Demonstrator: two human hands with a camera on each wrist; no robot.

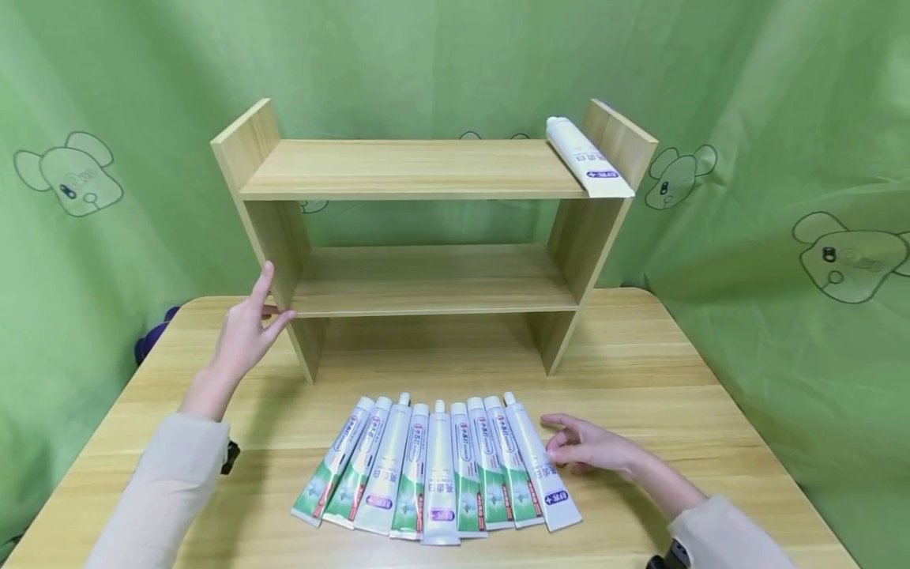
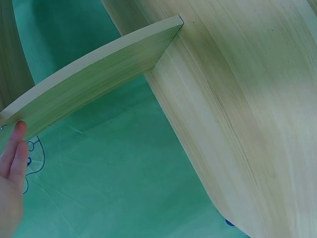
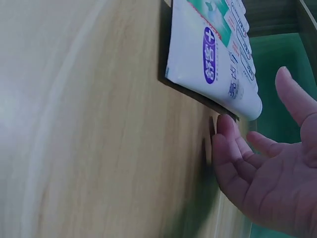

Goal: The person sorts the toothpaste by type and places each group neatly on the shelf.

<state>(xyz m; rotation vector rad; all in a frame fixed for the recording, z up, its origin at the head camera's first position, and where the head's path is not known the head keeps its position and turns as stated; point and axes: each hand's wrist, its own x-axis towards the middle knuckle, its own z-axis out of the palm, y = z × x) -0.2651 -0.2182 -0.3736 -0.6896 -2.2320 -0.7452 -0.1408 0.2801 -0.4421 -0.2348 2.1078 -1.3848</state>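
Right hand [image 1: 593, 447], fingers loose and empty, apparently reaches for the nearest tube [image 1: 536, 458], a pinch likely due; left hand [image 1: 243, 330], fingers extended, touches the shelf [image 1: 419, 170].

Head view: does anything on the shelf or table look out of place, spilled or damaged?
Nothing looks spilled or damaged. Slightly odd: one white tube at the top board's right end covers part of its front edge, so it seems to poke out. The other tubes lie fanned on the table.
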